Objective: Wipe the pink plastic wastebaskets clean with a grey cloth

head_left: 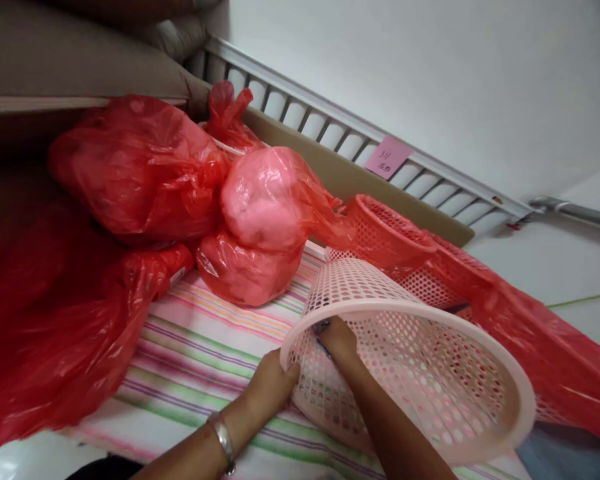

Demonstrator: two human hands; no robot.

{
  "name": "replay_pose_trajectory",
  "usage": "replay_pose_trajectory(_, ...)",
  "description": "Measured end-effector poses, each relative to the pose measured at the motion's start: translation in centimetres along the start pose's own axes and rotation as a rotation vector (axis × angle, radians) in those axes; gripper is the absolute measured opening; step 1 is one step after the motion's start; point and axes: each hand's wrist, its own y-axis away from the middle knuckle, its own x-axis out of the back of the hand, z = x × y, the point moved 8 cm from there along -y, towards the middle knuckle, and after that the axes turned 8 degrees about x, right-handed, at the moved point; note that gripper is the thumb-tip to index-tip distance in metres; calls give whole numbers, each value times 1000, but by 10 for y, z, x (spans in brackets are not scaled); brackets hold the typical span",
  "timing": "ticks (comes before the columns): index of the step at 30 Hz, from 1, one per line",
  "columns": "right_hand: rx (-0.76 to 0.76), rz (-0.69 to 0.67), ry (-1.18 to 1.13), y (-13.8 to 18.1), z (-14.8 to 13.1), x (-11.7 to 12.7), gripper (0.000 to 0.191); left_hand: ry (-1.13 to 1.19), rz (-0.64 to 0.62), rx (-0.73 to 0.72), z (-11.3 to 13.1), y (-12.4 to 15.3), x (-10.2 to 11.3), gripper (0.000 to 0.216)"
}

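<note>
The left hand (270, 383) closes its grip on the outside of the pale pink perforated basket (405, 373), fingers curled over the rim and pressed on the mesh wall, a metal bracelet (223, 440) at its wrist. The right hand (337, 337) reaches inside the basket, its grip closed on a small dark thing (321, 327) held against the inner wall, too small to make out. The basket lies on its side, mouth toward the camera, on a striped cloth (200, 347). Just behind it a red perforated basket (380, 230) lies tilted, partly wrapped in red plastic (530, 347). To the left, knotted red plastic bags (145, 167) with pale contents are heaped on the cloth, against a brown cardboard edge (360, 183) and a white slatted rail (330, 123) bearing a pink note (387, 158).
</note>
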Motion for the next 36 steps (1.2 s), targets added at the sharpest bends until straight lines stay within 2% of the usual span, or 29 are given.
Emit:
replay_pose_trajectory(5, -89, 17, 34, -25, 11, 0, 43, -37, 10, 0, 3, 1, 1, 23)
replay_pose_trajectory(10, -45, 32, 30, -23, 10, 0, 45, -43, 14, -40, 6, 3, 1, 23)
replay_pose_trajectory(16, -6, 26, 21, -1, 7, -4, 43, -27, 1, -88, 6, 4, -1, 23)
replay_pose_trajectory(20, 30, -7, -34, 30, -2, -4, 46, -37, 11, -89, 7, 4, 0, 25)
replay_pose_trajectory(27, 147, -42, -101, 80, -18, -6, 39, -8, -11, -120, 10, 5, -1, 30)
replay_pose_trajectory(31, 156, -71, -90, 81, -20, -5, 38, 13, -16, -123, 9, 4, -1, 30)
replay_pose_trajectory(36, 101, -81, -75, 64, -19, 2, 48, 1, 9, -68, 6, 3, 1, 27)
